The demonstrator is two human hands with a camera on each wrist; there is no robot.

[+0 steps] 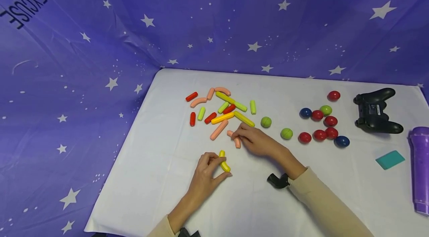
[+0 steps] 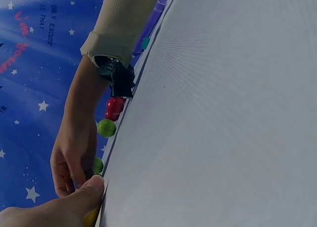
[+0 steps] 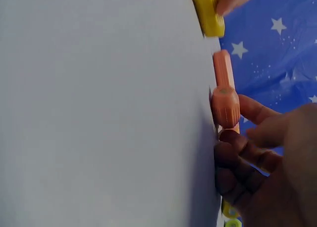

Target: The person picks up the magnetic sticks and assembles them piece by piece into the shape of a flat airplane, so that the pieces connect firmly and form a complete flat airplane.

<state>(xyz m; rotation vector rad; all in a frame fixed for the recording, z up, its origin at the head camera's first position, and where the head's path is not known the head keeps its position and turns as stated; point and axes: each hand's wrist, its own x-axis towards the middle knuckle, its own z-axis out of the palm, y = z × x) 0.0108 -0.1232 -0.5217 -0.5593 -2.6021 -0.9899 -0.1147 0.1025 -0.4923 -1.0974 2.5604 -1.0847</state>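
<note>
My left hand (image 1: 205, 175) holds a short, bent yellow stick (image 1: 222, 166) on the white table, a finger across it and the thumb at its near end. In the left wrist view, the thumb (image 2: 81, 200) hides most of the yellow stick (image 2: 92, 218). Farther in and to the right, my right hand (image 1: 256, 141) has its fingers on a curved pink stick (image 1: 237, 142). The right wrist view shows the pink stick's (image 3: 226, 108) blunt end beside the fingertips. A straighter pink stick (image 1: 219, 130) lies just left of that hand.
Several red, green, yellow and pink sticks (image 1: 225, 97) lie loosely grouped beyond the hands. Right of them are two green balls (image 1: 266, 122) and a cluster of red, blue and green ovals (image 1: 320, 135). A black game controller (image 1: 373, 112), teal block (image 1: 390, 160) and purple cylinder (image 1: 423, 170) sit far right.
</note>
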